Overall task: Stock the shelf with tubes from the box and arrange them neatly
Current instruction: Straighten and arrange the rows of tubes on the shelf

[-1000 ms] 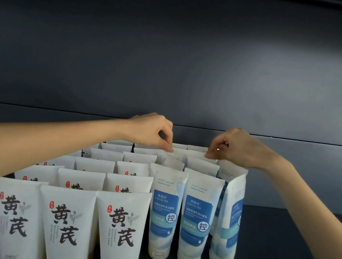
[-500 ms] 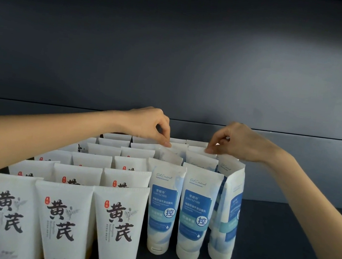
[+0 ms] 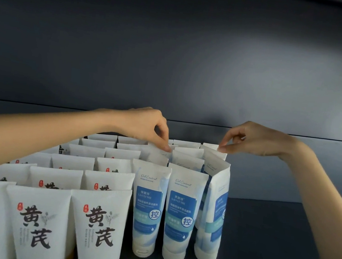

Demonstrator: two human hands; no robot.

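White tubes with black characters (image 3: 96,228) stand cap-down in three columns on the left of the dark shelf (image 3: 270,240). To their right stand blue-and-white tubes (image 3: 148,213) in rows running back. The front tube of the rightmost blue column (image 3: 213,211) is turned at an angle. My left hand (image 3: 148,126) reaches over the white tubes and pinches the crimped top of a rear blue tube (image 3: 162,152). My right hand (image 3: 251,140) pinches the top edge of the rearmost tube (image 3: 213,149) in the right column. The box is not in view.
A dark back wall (image 3: 174,64) rises right behind the rows. Bare shelf surface lies to the right of the blue tubes, under my right forearm.
My right hand has shifted a little to the right, onto the rear tube of the right column, and its fingers have loosened into a thumb-and-finger pinch. My left hand has barely moved.
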